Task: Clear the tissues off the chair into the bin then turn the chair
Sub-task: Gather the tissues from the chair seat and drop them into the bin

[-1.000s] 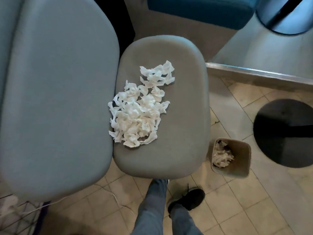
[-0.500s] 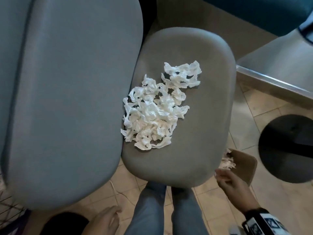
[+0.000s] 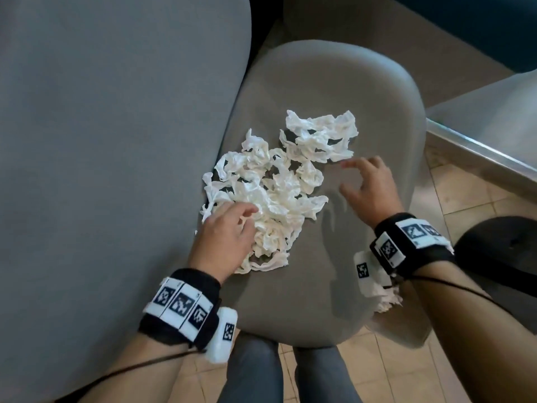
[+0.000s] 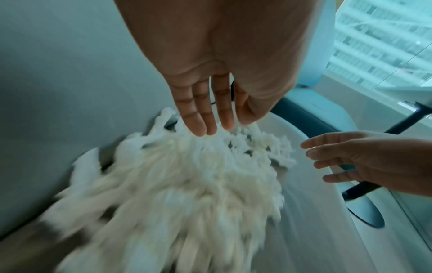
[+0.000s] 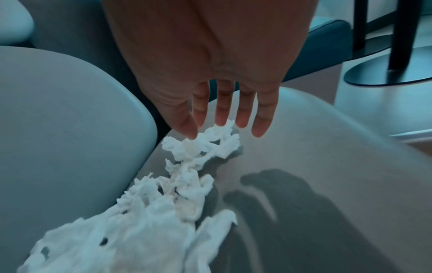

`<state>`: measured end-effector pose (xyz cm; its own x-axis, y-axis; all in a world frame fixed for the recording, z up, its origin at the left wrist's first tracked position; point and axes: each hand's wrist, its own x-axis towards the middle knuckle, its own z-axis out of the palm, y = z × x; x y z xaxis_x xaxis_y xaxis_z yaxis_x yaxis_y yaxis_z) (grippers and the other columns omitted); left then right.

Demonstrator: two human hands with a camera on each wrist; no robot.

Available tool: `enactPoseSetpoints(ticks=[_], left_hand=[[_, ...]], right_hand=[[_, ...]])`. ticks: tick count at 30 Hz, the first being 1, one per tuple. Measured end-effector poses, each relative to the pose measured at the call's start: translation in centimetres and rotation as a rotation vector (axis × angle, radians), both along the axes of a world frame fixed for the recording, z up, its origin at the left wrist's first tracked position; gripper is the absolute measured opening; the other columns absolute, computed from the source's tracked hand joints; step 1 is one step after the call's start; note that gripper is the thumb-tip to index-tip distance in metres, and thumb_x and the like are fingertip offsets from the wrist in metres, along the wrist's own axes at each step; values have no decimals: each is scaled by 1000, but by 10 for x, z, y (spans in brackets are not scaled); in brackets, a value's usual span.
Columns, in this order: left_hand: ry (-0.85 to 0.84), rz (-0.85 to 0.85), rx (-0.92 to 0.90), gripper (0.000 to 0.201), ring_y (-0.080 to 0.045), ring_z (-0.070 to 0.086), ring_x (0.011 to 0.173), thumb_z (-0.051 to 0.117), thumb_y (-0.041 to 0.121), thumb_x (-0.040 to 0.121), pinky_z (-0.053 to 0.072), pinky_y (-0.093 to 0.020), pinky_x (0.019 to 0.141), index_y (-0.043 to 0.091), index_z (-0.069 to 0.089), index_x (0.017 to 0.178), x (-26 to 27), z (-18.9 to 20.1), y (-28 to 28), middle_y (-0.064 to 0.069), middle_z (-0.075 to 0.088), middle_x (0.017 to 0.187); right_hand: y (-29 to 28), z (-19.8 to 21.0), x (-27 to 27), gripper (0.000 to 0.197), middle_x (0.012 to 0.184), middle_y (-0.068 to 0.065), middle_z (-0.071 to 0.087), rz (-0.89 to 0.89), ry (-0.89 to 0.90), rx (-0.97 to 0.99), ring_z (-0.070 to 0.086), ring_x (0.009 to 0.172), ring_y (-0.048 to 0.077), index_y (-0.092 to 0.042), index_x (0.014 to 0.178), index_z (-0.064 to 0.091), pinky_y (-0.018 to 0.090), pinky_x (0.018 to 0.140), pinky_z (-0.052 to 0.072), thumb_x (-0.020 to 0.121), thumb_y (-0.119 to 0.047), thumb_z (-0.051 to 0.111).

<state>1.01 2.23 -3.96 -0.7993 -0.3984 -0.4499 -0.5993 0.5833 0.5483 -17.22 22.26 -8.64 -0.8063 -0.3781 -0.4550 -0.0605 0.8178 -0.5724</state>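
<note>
On my far left stands the chair back [image 3: 110, 141], a broad grey slab whose rounded edge runs right along the left side of the seat [image 3: 363, 257], so there is no room to work from that flank. My left hand [image 3: 225, 238] is down on the near left part of the tissues [image 3: 279, 187], palm down, fingers loosely spread and laid over the crumpled paper; from the left wrist view the fingers [image 4: 198, 114] reach out straight with their tips at the heap, not curled round any of it. The tissues lie as one ragged white pile on the left half of the seat, its left fringe touching the foot of the chair back and its far clump stretching toward the middle. To the right of the pile the seat is bare grey cushion out to its rounded right edge. My right hand [image 3: 370, 189] hovers over that bare strip, just beside the right edge of the pile, fingers [image 5: 261, 122] straight and parted, holding nothing; its shadow falls on the cushion below. Past the seat's right edge, down on the tiled floor [image 3: 470, 205], I can make out a little of the bin [image 3: 388, 303] with white paper in it, mostly hidden behind my right wrist.
</note>
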Motion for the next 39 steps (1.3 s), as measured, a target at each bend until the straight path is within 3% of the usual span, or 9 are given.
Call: enactPoseSetpoints(ticks=[4, 9, 13, 17, 22, 25, 32, 36, 39], left_hand=[[-16, -12, -109, 25, -14, 56, 103, 55, 26, 92, 47, -34, 93, 31, 60, 117, -73, -13, -25, 10, 56, 124], [-192, -136, -192, 41, -25, 54, 109, 60, 25, 88, 44, -34, 86, 35, 52, 126, -125, -48, -52, 5, 44, 134], [-330, -232, -135, 53, -30, 49, 119, 63, 30, 86, 45, -44, 100, 42, 44, 134, -136, -76, -61, 3, 33, 144], [-282, -259, -221, 31, -29, 54, 106, 67, 26, 85, 49, -42, 92, 33, 58, 114, -139, -94, -63, -1, 48, 122], [-174, -194, -225, 12, -31, 56, 89, 53, 9, 82, 48, -38, 77, 20, 56, 85, -147, -88, -67, -3, 54, 99], [-63, -140, -180, 19, -28, 54, 89, 47, 4, 84, 48, -38, 78, 20, 54, 89, -150, -76, -72, -2, 52, 103], [32, -85, -105, 29, -27, 59, 87, 37, 10, 85, 52, -38, 79, 22, 63, 80, -162, -59, -61, -2, 64, 86], [-131, -169, -134, 18, -24, 50, 104, 48, 37, 87, 43, -36, 85, 22, 54, 94, -168, -76, -43, 0, 54, 106], [-219, -254, -172, 29, -24, 45, 103, 59, 43, 85, 37, -35, 83, 22, 48, 101, -166, -94, -32, -1, 46, 112]], right_hand=[[-39, -5, -32, 47, 133, 6, 47, 28, 65, -9, 37, 128, 25, -27, 130, 55, 29, 95, 33, 85, -28, 67], [-72, -28, -50, 74, 154, 5, 32, 189, 101, 128, 19, 146, 31, -34, 145, 38, 53, 115, 30, 78, -37, 70], [-80, -49, -51, 82, 157, 5, 26, 292, 101, 274, 14, 149, 33, -38, 148, 28, 58, 115, 26, 78, -35, 71], [-81, -57, -46, 63, 137, 8, 47, 260, 278, 290, 38, 130, 33, -33, 142, 41, 47, 96, 42, 84, -25, 66], [-73, -61, -49, 26, 114, 10, 55, 143, 208, 168, 49, 106, 30, -13, 114, 66, 35, 75, 42, 92, -15, 53], [-66, -57, -53, 22, 103, 12, 48, -54, 135, 82, 45, 85, 26, 2, 84, 58, 30, 72, 34, 91, -14, 46], [-47, -28, -42, 42, 57, 4, 44, -371, -113, 9, 40, 58, 24, -12, 54, 35, 32, 56, 33, 85, -40, 40], [-50, -36, -19, 58, 79, 7, 60, -158, -143, 212, 54, 75, 30, -14, 73, 55, 34, 65, 41, 79, -72, 49], [-56, -50, -2, 53, 109, 5, 49, 21, -115, 281, 50, 97, 26, -13, 108, 52, 34, 75, 39, 81, -58, 61]])
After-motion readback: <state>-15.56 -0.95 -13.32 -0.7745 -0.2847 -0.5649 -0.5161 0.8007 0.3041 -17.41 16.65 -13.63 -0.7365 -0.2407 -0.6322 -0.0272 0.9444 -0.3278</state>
